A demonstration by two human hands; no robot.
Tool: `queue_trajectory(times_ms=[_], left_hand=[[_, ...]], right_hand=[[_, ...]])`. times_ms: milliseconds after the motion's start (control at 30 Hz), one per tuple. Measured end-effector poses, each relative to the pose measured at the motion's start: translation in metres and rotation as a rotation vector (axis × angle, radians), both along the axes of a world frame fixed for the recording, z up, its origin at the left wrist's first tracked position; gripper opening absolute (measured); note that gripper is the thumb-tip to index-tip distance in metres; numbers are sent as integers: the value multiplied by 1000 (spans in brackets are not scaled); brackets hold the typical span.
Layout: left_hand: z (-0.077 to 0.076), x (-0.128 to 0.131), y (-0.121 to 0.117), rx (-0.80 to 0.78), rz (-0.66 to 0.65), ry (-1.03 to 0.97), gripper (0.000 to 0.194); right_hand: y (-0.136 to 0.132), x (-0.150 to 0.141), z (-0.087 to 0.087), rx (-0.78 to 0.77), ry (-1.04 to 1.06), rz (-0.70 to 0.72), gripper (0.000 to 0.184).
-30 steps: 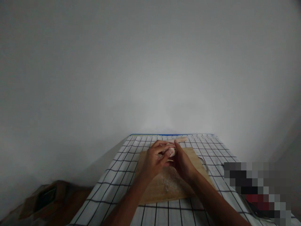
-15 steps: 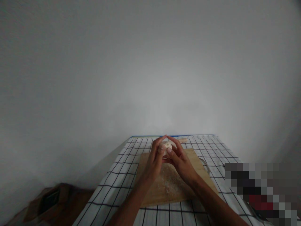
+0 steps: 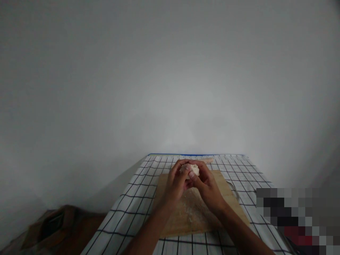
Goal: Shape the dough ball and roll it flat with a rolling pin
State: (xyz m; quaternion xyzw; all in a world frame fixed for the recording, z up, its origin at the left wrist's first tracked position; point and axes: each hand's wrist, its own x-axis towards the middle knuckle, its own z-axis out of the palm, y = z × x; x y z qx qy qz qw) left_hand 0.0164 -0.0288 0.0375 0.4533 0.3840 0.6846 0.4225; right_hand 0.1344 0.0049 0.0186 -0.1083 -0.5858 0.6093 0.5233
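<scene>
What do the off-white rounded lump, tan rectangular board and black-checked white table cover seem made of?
Off-white rounded lump: probably dough; matte, rough, uneven surface.
Tan rectangular board: likely wood, dull, from its warm colour.
Black-checked white table cover: fabric or plastic, unclear; matte, with rippling lines.

Single head-worn view, facing forward and down, wall (image 3: pixel 170 78) beyond, checked tablecloth (image 3: pixel 132 196) near below
</scene>
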Motion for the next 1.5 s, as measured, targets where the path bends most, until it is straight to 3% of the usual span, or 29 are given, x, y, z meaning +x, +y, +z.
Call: queue_trajectory(times_ms=[133,300,500,633,800,933,1033,1167,1367,1500], left_hand=[[-3,3,1,35,-43,-33,33],[-9,4,3,68,-3,-33,27],[-10,3,5,14,-3,-35,38],[-10,5,7,12,-26,-74,46],[-12,3,12,116,41,-79,35],[-12,1,13,56,43,-77,36],[-12,2,12,49,-27,-83,37],[-13,2,11,39,-118,-60,35],[-8,0,6,15,-59,-47,28],[-3,0,4,10,-60,-53,28]], right_hand=[[0,0,1,-65,2,-10,26],[-2,-1,-1,-144,10,-59,26],[-2,-3,0,-140,-11,-104,37],[-2,-1,2,-44,-51,-131,37],[3,6,4,95,-141,-326,25],[9,9,5,24,-123,-249,23],[12,9,5,-59,-77,-177,25],[14,10,5,-103,-68,-191,26],[14,13,4,6,-136,-252,22],[13,12,2,35,-146,-191,19]])
